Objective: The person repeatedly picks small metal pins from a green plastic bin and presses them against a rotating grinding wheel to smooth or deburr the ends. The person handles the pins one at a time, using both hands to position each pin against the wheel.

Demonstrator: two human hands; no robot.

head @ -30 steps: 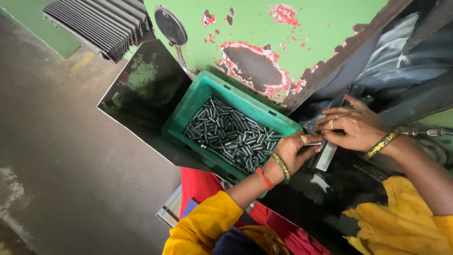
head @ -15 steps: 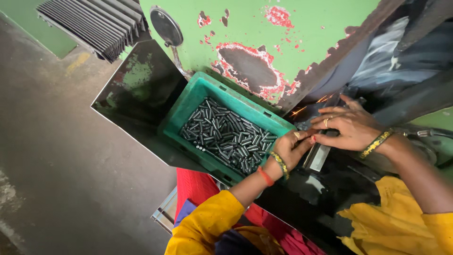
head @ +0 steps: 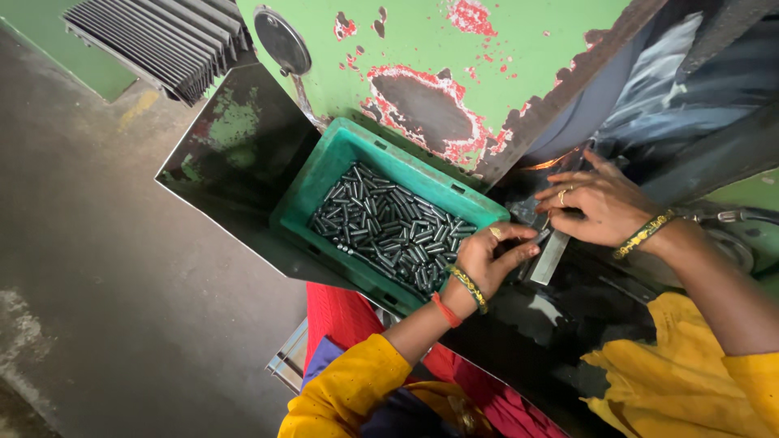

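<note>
A teal plastic crate [head: 324, 174] full of small dark steel pins [head: 389, 227] sits on the black machine bed. My left hand [head: 491, 258] hovers just past the crate's right corner, fingers curled and thumb pinched to the fingertips as if on pins, beside a flat grey metal strip [head: 550, 258]. Above the strip, my right hand [head: 600, 207] rests on the dark bed with fingers spread and thumb and forefinger close together at the strip's upper end. What lies between them is hidden. Both wrists carry bangles and yellow sleeves.
A green machine body [head: 487, 65] with chipped red patches rises behind the crate. A black sheet-metal tray [head: 219, 162] holds the crate. Ribbed grey bellows [head: 154, 40] lie at the top left. Concrete floor [head: 89, 268] fills the left side.
The view has drifted a little. My left hand has curled tighter next to the metal strip. My right hand stays at the strip's upper end.
</note>
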